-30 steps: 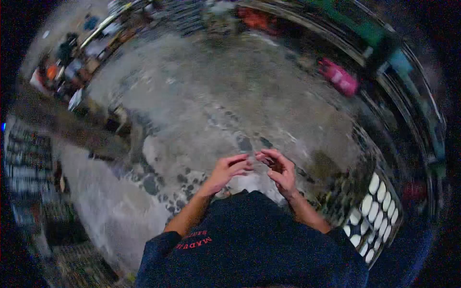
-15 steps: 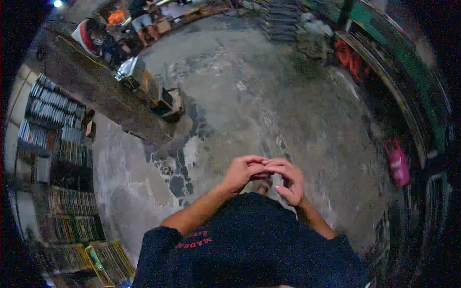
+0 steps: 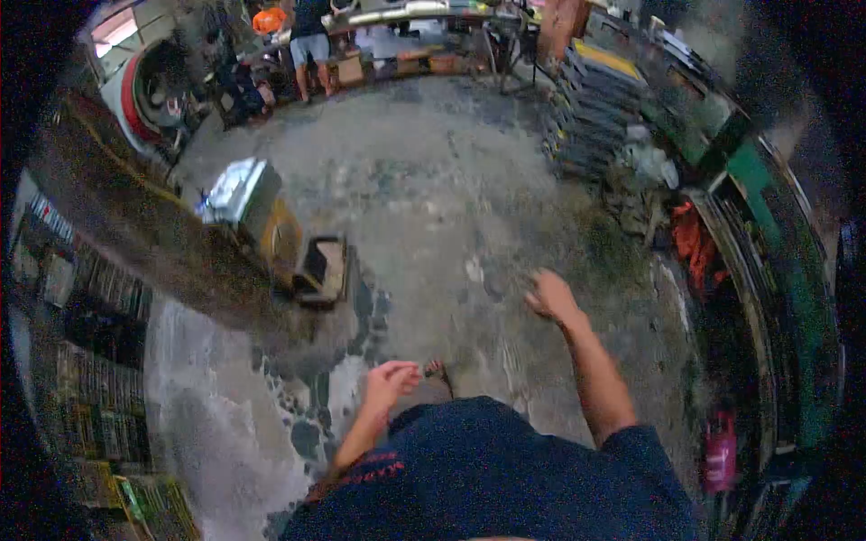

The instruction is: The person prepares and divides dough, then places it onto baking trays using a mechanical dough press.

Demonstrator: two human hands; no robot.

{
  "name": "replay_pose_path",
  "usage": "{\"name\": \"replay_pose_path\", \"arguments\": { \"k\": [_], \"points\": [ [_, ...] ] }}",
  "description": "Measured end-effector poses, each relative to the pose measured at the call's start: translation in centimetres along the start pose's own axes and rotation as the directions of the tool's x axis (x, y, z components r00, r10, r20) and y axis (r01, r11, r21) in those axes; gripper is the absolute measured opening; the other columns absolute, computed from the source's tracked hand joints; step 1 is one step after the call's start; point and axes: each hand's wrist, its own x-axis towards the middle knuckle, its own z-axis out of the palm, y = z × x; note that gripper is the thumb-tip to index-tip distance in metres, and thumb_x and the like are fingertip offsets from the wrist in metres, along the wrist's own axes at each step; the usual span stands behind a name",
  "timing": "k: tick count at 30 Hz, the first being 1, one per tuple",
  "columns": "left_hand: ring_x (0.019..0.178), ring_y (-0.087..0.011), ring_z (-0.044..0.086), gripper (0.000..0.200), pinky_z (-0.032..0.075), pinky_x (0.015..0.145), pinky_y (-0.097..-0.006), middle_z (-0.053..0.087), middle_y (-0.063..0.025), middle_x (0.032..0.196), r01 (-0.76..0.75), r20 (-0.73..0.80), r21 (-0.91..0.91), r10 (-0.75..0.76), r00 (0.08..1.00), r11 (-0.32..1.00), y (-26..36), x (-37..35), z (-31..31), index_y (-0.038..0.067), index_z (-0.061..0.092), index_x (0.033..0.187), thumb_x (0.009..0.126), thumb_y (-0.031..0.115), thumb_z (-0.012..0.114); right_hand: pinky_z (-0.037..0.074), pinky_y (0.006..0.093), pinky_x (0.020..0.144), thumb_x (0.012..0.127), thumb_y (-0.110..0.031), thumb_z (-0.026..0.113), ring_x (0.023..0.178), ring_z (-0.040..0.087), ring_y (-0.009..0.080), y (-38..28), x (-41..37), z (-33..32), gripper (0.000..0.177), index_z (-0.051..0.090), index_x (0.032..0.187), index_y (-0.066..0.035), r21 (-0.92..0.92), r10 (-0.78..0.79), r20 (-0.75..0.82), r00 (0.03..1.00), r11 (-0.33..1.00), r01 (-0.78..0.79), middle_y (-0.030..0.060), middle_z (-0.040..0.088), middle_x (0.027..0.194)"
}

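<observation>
Right hand (image 3: 552, 296) extended over floor (image 3: 433, 234)

The floor (image 3: 433, 207) looked like rough, matt concrete, with smoother pale patches at near left. The dark shirt (image 3: 505, 469) was matt cloth. A crumpled orange-red piece (image 3: 695, 243) at right looked like soft cloth or thin plastic. The silvery sheet (image 3: 236, 187) at left looked glossy; its material was unclear.

Stained grey floor (image 3: 424, 207) under dark stack (image 3: 591, 117)
</observation>
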Motion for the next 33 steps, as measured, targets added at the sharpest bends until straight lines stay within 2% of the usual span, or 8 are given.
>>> {"name": "replay_pose_path", "arguments": {
  "k": [3, 6, 11, 18, 21, 23, 24, 33],
  "points": [
    [0.087, -0.0149, 0.068, 0.024, 0.053, 0.077, -0.0286, 0.072, -0.0084, 0.096, -0.215, 0.022, 0.14, 0.214, 0.977, 0.966, 7.9, 6.8, 1.1, 0.0, 0.068, 0.109, 0.091, 0.016, 0.064, 0.048, 0.0445, 0.073, 0.082, -0.023, 0.059, 0.088, 0.061, 0.0351, 10.7, -0.6, 10.6, 0.03, 0.06, 0.101, 0.0, 0.435, 0.296, -0.121, 0.948, 0.874, -0.218, 0.0174, 0.066, 0.096],
    [0.091, -0.0164, 0.068, 0.028, 0.052, 0.081, -0.0293, 0.07, -0.0103, 0.104, -0.324, 0.056, 0.275, 0.321, 0.945, 0.905, 19.8, 10.9, 2.8, -0.001, 0.067, 0.111, 0.09, 0.017, 0.066, 0.046, 0.0459, 0.096, 0.088, -0.035, 0.061, 0.115, 0.056, 0.0375, 21.5, -8.2, 23.9, 0.054, 0.053, 0.135, -0.01, 0.009, 0.639, 0.498, 0.587, 0.673, -0.74, 0.021, 0.059, 0.126],
    [0.104, -0.0241, 0.066, 0.033, 0.05, 0.09, -0.0339, 0.066, -0.0156, 0.111, -0.636, 0.371, 0.62, 0.542, 0.754, 0.46, 33.7, 19.5, 1.1, 0.002, 0.064, 0.118, 0.089, 0.019, 0.066, 0.048, 0.0449, 0.089, 0.09, -0.032, 0.058, 0.108, 0.058, 0.0365, 18.9, -1.9, 23.7, 0.052, 0.053, 0.136, -0.009, 0.087, 0.644, 0.64, 0.419, 0.481, -0.872, 0.0206, 0.06, 0.125],
    [0.096, -0.0227, 0.066, 0.031, 0.05, 0.087, -0.0329, 0.069, -0.0109, 0.108, -0.274, -0.124, 0.418, 0.354, 0.927, 0.866, 29.2, 50.2, -5.9, 0.004, 0.065, 0.115, 0.089, 0.022, 0.066, 0.05, 0.0436, 0.079, 0.093, -0.028, 0.055, 0.097, 0.062, 0.0352, 23.3, 24.5, 29.6, 0.049, 0.052, 0.137, -0.007, 0.272, 0.528, 0.608, 0.593, 0.563, -0.78, 0.0201, 0.062, 0.123],
    [0.092, -0.0264, 0.066, 0.031, 0.052, 0.084, -0.0368, 0.069, -0.0132, 0.105, 0.322, -0.316, 0.734, -0.118, 0.941, 0.599, 20.0, 57.8, -10.9, 0.007, 0.066, 0.111, 0.086, 0.026, 0.065, 0.052, 0.043, 0.075, 0.094, -0.027, 0.053, 0.092, 0.063, 0.0346, 25.8, 41.2, 28.7, 0.047, 0.051, 0.137, -0.007, 0.426, 0.476, 0.498, 0.725, 0.594, -0.682, 0.0199, 0.063, 0.122],
    [0.088, -0.0292, 0.065, 0.031, 0.052, 0.079, -0.0408, 0.069, -0.0141, 0.102, 0.139, -0.089, 0.89, -0.134, 0.987, 0.434, 13.8, 57.9, -14.0, 0.008, 0.069, 0.104, 0.086, 0.031, 0.062, 0.053, 0.0426, 0.072, 0.095, -0.025, 0.052, 0.089, 0.064, 0.0342, 28.1, 54.7, 26.6, 0.047, 0.051, 0.138, -0.006, 0.545, 0.369, 0.28, 0.886, 0.698, -0.464, 0.0197, 0.063, 0.121],
    [0.088, -0.0295, 0.065, 0.031, 0.052, 0.078, -0.041, 0.069, -0.0143, 0.101, 0.279, -0.157, 0.826, -0.276, 0.948, 0.49, 11.7, 57.3, -15.2, 0.008, 0.069, 0.104, 0.086, 0.032, 0.061, 0.05, 0.0417, 0.068, 0.095, -0.029, 0.05, 0.074, 0.064, 0.0325, 27.9, 62.6, 23.7, 0.037, 0.064, 0.117, -0.004, 0.03, 0.076, -0.152, 0.986, 0.997, -0.072, 0.0154, 0.07, 0.093],
    [0.087, -0.0325, 0.065, 0.034, 0.051, 0.077, -0.0422, 0.069, -0.016, 0.097, 0.684, -0.396, 0.475, -0.56, 0.728, 0.553, 17.7, 70.5, -22.3, 0.007, 0.069, 0.102, 0.09, 0.036, 0.054, 0.051, 0.031, 0.073, 0.088, -0.018, 0.059, 0.082, 0.067, 0.0165, 25.3, 101.5, 1.3, 0.027, 0.067, 0.107, 0.0, 0.68, 0.262, -0.257, 0.93, 0.733, -0.018, 0.0106, 0.071, 0.087]
  ]
}}
